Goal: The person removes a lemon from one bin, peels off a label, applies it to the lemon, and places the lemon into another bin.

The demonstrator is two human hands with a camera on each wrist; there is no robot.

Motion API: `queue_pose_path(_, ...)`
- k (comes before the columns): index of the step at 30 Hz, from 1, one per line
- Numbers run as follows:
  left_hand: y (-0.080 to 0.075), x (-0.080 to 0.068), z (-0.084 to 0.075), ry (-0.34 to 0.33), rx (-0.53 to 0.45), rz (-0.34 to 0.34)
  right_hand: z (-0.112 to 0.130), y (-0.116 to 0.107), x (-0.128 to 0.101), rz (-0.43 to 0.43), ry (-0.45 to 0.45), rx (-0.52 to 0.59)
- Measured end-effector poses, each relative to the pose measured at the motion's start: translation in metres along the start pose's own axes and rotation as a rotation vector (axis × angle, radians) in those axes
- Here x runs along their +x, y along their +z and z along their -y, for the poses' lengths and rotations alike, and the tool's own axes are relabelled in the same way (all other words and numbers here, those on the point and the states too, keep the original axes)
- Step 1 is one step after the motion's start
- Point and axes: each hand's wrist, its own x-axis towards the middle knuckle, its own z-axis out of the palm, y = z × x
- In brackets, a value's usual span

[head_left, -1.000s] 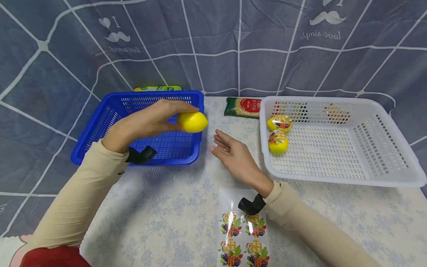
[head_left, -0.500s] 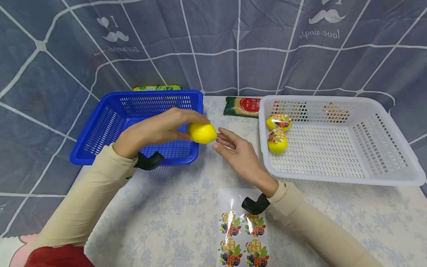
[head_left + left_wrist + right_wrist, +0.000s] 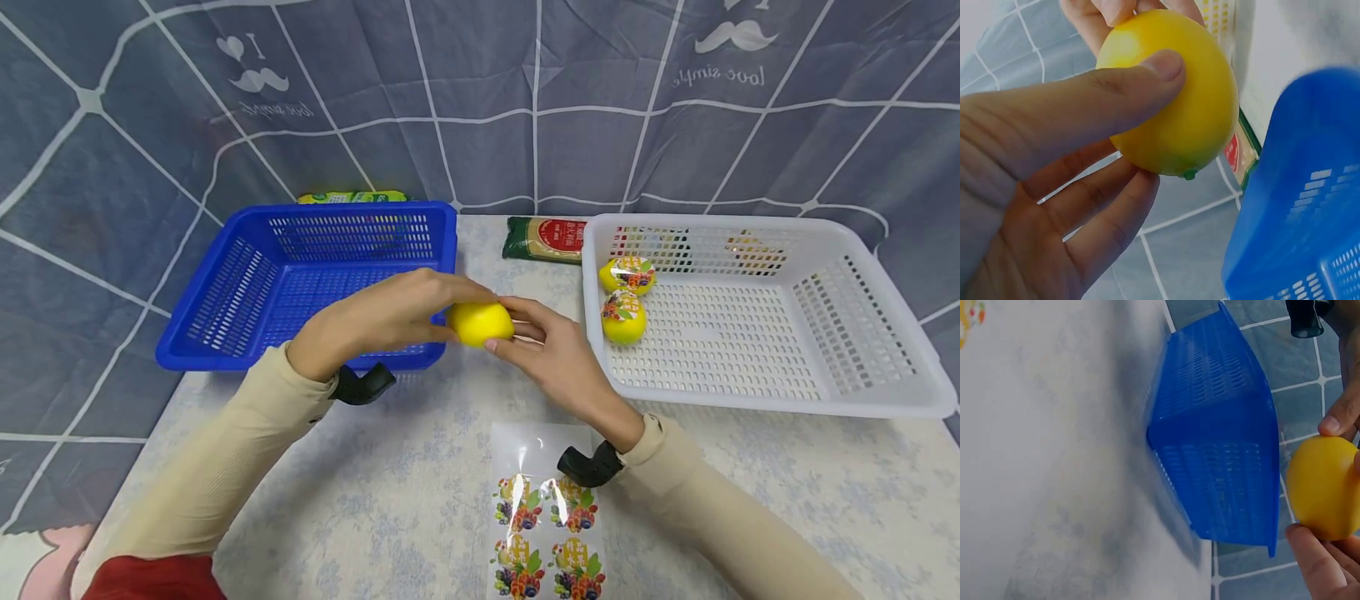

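The lemon is being held between both hands, pinched from its left by the left hand and cupped from its right by the right hand's curled fingers.

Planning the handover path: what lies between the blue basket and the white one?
In the head view, the lemon, held by both hands, over bare tablecloth.

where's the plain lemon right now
In the head view the lemon is mid-table, held between the left hand and right hand, between the blue basket and white basket.
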Motion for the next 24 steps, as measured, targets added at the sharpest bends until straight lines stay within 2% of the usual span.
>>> queue_pose_path(9,0.019,0.005,-0.011,-0.050,0.024,-0.041,-0.009,-0.003,-0.012,0.003,-0.023,-0.043)
queue_pose_path(20,0.048,0.004,-0.016,-0.061,-0.045,-0.117,-0.027,-0.003,-0.028,0.024,0.000,-0.044)
queue_pose_path(24,0.062,0.004,-0.018,-0.060,-0.035,-0.135,-0.035,-0.003,-0.033,0.042,0.016,-0.052)
